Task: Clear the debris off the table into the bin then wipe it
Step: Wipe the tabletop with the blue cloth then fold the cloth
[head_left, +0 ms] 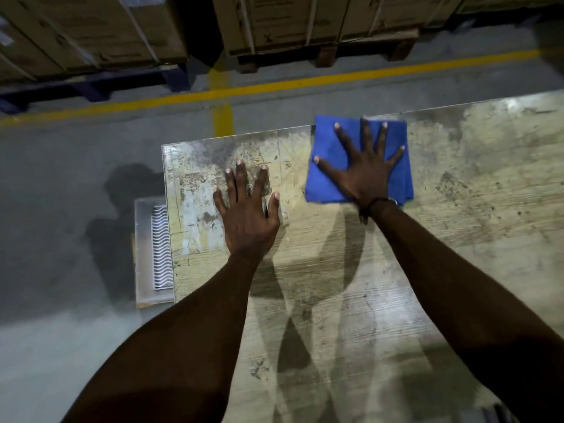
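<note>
A folded blue cloth (pixel 332 166) lies near the far edge of a worn, stained table (pixel 320 285). My right hand (pixel 364 172) presses flat on the cloth with its fingers spread wide. My left hand (pixel 248 215) rests flat on the bare tabletop to the left of the cloth, fingers straight, close to the table's left end. I see no loose debris on the tabletop. No bin shows in this view.
A flat clear-edged tray with a ribbed white part (pixel 155 248) sits low beside the table's left end. Beyond the far edge is grey floor with yellow lines (pixel 222 117). Cardboard boxes on pallets (pixel 305 22) stand at the back.
</note>
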Available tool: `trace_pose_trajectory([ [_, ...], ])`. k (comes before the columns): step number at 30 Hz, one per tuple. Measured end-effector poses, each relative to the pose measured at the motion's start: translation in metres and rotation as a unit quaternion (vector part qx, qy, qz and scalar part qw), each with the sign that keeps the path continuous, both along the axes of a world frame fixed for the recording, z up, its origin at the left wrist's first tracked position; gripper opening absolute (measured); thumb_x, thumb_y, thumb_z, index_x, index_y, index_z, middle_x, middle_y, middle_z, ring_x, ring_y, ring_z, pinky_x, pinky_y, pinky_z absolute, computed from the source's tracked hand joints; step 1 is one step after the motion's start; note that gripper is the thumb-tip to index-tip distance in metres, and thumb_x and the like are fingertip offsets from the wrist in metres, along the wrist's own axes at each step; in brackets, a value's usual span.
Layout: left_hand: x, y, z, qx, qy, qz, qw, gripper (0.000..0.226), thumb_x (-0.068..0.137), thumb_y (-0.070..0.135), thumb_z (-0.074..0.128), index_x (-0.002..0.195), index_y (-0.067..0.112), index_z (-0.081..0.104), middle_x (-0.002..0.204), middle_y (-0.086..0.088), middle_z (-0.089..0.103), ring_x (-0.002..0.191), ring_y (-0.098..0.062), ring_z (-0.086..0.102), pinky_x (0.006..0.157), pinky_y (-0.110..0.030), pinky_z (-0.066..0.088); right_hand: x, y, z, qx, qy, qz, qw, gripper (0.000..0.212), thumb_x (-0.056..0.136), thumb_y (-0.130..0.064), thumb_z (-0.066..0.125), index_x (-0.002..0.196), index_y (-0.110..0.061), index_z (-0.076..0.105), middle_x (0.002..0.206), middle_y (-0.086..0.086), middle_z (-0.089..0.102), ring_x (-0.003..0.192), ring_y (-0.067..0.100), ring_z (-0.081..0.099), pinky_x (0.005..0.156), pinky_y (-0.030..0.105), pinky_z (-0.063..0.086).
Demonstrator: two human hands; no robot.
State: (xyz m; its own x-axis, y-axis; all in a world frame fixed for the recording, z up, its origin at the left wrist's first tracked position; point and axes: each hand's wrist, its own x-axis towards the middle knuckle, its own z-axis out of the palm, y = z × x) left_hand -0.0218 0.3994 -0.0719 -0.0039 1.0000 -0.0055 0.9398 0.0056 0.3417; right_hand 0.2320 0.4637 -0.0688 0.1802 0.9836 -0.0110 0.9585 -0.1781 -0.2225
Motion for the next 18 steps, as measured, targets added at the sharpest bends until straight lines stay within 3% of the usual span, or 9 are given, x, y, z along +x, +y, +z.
trace_pose_trajectory([
  [4,0.0,0.0,-0.001,0.003,0.006,-0.001,1.0,0.062,0.107,0.056,0.033,0.166,0.038,0.021,0.177,-0.002,0.001,0.163,-0.025,-0.003,0.127,-0.062,0.004,-0.022,0.012,-0.001,-0.016,0.009,-0.012,1.0,0.092,0.08,-0.097,0.031,0.161,-0.055,0.017,0.176,0.0,0.0,0.16,0.041,-0.008,0.113,0.083,-0.003],
  [10,0.0,-0.001,-0.002,0.003,0.011,0.003,1.0,0.061,0.107,0.057,0.033,0.165,0.039,0.023,0.177,0.0,0.004,0.163,-0.024,0.0,0.127,-0.062,0.006,-0.033,-0.092,-0.001,-0.009,-0.033,0.097,0.995,0.091,0.083,-0.097,0.032,0.161,-0.054,0.016,0.176,-0.004,0.0,0.161,0.034,-0.008,0.116,0.079,0.002],
  [18,0.002,-0.001,0.001,0.005,0.008,0.006,1.0,0.059,0.108,0.057,0.033,0.164,0.039,0.027,0.176,-0.001,0.007,0.163,-0.025,0.002,0.127,-0.062,0.005,0.001,0.001,-0.003,-0.011,0.007,0.005,1.0,0.093,0.079,-0.1,0.028,0.16,-0.056,0.018,0.176,-0.001,0.003,0.16,0.041,-0.006,0.112,0.084,-0.001],
])
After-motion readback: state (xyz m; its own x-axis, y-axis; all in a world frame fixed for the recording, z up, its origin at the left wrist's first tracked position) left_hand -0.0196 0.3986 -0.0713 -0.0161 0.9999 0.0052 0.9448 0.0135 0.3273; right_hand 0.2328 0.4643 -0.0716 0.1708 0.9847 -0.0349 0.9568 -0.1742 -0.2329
